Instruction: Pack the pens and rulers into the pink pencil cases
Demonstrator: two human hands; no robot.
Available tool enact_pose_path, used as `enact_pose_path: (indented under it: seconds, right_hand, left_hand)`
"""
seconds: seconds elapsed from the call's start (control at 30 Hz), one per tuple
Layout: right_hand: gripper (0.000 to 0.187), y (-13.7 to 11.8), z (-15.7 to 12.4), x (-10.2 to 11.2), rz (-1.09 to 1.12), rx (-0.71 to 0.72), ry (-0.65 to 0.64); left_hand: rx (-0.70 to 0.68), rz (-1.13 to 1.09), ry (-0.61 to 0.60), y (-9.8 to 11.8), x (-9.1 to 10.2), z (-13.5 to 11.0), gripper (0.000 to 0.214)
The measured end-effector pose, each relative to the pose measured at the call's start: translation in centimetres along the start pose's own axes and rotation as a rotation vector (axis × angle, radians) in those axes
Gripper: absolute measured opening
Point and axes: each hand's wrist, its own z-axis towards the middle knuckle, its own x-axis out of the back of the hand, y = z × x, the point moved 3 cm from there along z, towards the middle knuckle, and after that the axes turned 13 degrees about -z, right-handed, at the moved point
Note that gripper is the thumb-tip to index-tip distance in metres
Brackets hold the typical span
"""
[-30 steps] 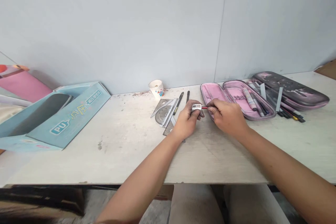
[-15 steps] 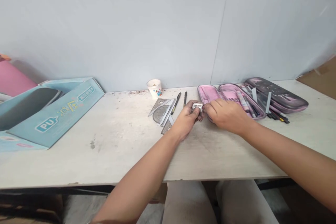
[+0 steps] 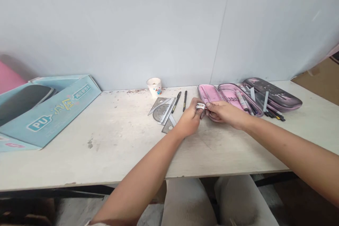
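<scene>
Metal pencil sharpener point(image 3: 200, 106) pinched narrowly in the left hand point(image 3: 189, 119); right hand point(image 3: 224, 111) close against its end, its fingers' hold hidden; pink pencil case point(image 3: 209, 93) just beyond; metal protractor point(image 3: 161, 113) left of the grip.

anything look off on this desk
Mainly the surface: the white tabletop has a dark smudge toward the front left and brown specks along its back edge, which look like dirt or chipped coating. Also, dark pens stick out past the rim of the open pencil case.
</scene>
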Motion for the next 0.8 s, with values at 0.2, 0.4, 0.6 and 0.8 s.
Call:
enact_pose_path:
  seconds: [0.2,0.4,0.6,0.8]
  right_hand:
    - [0.023,-1.4,-0.4,-0.1,-1.007,0.367,0.349]
    - [0.034,-0.8,1.4,0.3,-0.274,0.148,0.098]
    - [0.033,0.1,1.0,-0.6,0.127,-0.039,-0.152]
    - [0.019,-1.6,0.2,0.0,-0.767,0.295,0.355]
  left_hand:
    - [0.148,-0.470,0.134,-1.1,-0.4,0.6,0.006]
    - [-0.013,-0.106,0.100,0.4,0.4,0.3,0.005]
    - [0.031,0.024,0.033,-0.3,0.7,0.5,0.008]
    - [0.165,-0.499,0.101,-0.6,0.4,0.7,0.003]
